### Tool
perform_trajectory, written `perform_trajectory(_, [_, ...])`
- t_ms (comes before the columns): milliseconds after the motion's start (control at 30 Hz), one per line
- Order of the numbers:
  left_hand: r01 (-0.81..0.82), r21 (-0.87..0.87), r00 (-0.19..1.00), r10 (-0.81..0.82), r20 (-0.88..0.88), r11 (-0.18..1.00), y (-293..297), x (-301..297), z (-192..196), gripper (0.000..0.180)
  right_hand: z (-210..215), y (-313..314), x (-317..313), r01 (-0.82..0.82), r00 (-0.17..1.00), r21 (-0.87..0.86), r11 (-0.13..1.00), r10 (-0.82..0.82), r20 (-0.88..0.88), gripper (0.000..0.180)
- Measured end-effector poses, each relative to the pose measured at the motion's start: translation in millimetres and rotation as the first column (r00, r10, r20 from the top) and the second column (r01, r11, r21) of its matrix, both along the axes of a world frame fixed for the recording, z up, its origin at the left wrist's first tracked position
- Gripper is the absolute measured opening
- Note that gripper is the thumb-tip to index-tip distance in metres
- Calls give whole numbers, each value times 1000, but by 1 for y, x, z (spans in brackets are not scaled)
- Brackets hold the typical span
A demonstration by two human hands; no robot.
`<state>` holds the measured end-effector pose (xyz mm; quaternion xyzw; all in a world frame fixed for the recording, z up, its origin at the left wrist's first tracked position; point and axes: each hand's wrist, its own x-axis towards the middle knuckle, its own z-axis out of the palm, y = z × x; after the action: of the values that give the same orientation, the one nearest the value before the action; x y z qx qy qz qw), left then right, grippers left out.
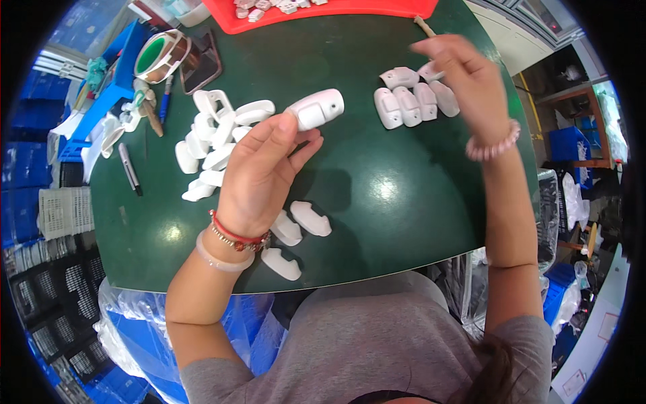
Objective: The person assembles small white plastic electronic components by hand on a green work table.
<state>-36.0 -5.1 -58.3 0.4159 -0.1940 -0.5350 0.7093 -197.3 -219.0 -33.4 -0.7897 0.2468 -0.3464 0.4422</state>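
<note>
My left hand (259, 172) is raised over the dark green table (377, 202) and grips a white plastic housing (318, 109) by its near end, between thumb and fingers. My right hand (464, 77) hovers blurred at the far right, fingers pinched together, just above a neat row of white plastic shells (414, 101); whether it holds anything I cannot tell. A loose heap of white plastic parts (215, 135) lies left of my left hand. Three more white parts (299, 225) rest near the table's front edge, below my left wrist.
A red tray (323, 17) with small white pieces sits at the far edge. A roll of tape (160, 55), a dark phone (200, 64), pens (129, 168) and blue bins (114, 74) crowd the far left. Plastic bags and crates lie below the table.
</note>
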Motion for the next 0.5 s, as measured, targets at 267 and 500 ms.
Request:
perform_trajectory(267, [-46,-52,995,41,-93,998,-4,0,4,24,-58,-91,-35,212,760,-598,773,-515,-396,22])
perform_trajectory(500, [-128,-50,992,128,-11,990,-2,2,7,26,3,-14,-8,89,993,-426,901,-114,-35,10])
